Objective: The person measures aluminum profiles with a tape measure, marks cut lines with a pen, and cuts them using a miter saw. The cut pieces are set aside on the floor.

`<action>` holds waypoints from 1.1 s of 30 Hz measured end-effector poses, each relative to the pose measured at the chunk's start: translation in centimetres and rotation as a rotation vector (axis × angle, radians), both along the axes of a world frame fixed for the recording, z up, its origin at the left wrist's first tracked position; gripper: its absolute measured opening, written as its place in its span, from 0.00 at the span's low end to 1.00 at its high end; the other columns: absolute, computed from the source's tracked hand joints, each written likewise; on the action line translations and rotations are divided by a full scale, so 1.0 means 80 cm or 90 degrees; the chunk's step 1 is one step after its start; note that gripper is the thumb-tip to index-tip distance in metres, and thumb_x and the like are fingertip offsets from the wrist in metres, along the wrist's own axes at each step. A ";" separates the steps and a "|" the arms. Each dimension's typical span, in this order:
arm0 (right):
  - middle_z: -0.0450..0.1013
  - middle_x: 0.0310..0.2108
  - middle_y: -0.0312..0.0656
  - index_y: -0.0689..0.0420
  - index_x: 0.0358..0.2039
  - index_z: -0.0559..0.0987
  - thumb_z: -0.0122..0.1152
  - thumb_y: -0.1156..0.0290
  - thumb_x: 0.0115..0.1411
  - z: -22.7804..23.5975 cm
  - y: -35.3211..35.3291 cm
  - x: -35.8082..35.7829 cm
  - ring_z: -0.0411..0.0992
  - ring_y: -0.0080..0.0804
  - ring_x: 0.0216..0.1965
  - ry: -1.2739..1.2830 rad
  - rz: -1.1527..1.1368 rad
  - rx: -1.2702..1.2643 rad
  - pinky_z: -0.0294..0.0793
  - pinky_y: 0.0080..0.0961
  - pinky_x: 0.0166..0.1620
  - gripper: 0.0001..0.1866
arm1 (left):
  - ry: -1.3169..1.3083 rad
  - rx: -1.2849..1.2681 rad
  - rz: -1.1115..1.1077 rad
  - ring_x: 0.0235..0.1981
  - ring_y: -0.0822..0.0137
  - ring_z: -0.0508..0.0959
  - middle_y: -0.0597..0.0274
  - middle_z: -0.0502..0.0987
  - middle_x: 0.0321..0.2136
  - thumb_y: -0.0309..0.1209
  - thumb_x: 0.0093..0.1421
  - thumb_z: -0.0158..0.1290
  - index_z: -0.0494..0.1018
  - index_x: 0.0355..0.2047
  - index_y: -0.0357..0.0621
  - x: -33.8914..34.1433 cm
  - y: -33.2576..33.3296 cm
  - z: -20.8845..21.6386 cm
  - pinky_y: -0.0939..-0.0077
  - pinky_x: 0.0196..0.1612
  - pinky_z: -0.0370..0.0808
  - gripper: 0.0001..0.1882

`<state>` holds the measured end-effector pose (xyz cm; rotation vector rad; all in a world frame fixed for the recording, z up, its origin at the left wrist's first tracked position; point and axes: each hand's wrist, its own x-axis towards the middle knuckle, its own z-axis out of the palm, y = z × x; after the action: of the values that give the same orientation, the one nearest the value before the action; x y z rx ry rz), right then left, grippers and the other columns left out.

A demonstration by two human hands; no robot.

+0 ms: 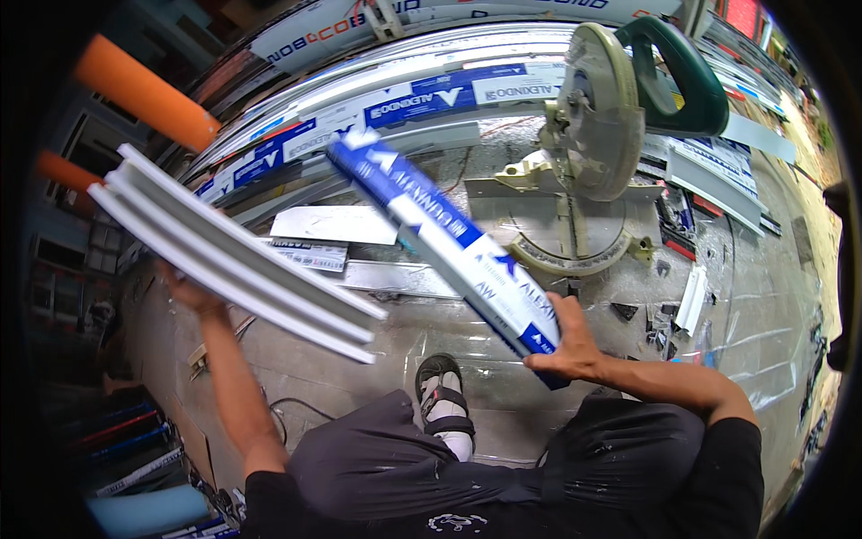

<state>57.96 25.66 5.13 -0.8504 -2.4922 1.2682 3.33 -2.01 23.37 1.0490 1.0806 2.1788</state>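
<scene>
A white channelled profile slants across the left side, raised off the floor. My left hand grips it from below and behind, the fingers partly covered by the profile. In the middle, a second length of profile, wrapped in blue and white printed film, tilts from upper left to lower right. My right hand is closed around its near end. The two pieces are apart from each other. Beyond the wrapped one stands a miter saw with a green handle, its blade guard down over the round base.
Long wrapped profiles lie stacked behind the saw. A flat white offcut lies left of it. Small offcuts and dark scraps litter the floor at right. Orange pipes stand at upper left. My sandalled foot is below.
</scene>
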 end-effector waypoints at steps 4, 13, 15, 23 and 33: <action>0.65 0.48 0.56 0.67 0.67 0.61 0.80 0.47 0.38 0.041 0.024 -0.022 0.66 0.52 0.52 0.102 0.005 0.081 0.68 0.46 0.58 0.61 | -0.269 0.129 -0.246 0.68 0.44 0.66 0.47 0.66 0.69 0.61 0.70 0.46 0.60 0.73 0.43 0.034 0.079 -0.104 0.45 0.73 0.61 0.42; 0.61 0.50 0.61 0.49 0.77 0.54 0.67 0.40 0.58 0.077 -0.015 -0.075 0.62 0.55 0.50 0.022 0.084 0.156 0.65 0.49 0.56 0.54 | -0.413 0.043 -0.049 0.64 0.51 0.72 0.57 0.72 0.65 0.61 0.70 0.47 0.66 0.69 0.48 0.157 0.260 -0.156 0.51 0.69 0.68 0.38; 0.61 0.51 0.62 0.44 0.77 0.58 0.67 0.42 0.58 0.081 -0.011 -0.065 0.62 0.56 0.51 0.056 0.073 0.205 0.64 0.50 0.56 0.50 | -0.404 0.051 -0.059 0.65 0.50 0.71 0.56 0.71 0.66 0.61 0.70 0.47 0.64 0.70 0.48 0.162 0.271 -0.150 0.50 0.70 0.67 0.39; 0.58 0.61 0.70 0.43 0.76 0.61 0.66 0.45 0.55 0.091 -0.019 -0.026 0.60 0.64 0.59 0.134 0.137 0.297 0.60 0.55 0.60 0.49 | -0.337 0.123 -0.198 0.62 0.51 0.74 0.56 0.73 0.63 0.61 0.72 0.43 0.65 0.70 0.51 0.157 0.283 -0.145 0.49 0.65 0.72 0.37; 0.46 0.67 0.76 0.35 0.79 0.50 0.79 0.43 0.41 0.091 -0.033 -0.048 0.54 0.73 0.64 0.024 0.082 0.287 0.60 0.56 0.60 0.67 | -0.240 0.102 -0.208 0.60 0.57 0.77 0.62 0.76 0.60 0.62 0.74 0.38 0.66 0.68 0.53 0.198 0.306 -0.098 0.53 0.61 0.77 0.35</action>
<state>54.15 23.01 12.38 -0.5567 -2.6784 0.6930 19.15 22.48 15.50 0.7701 0.5332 2.1026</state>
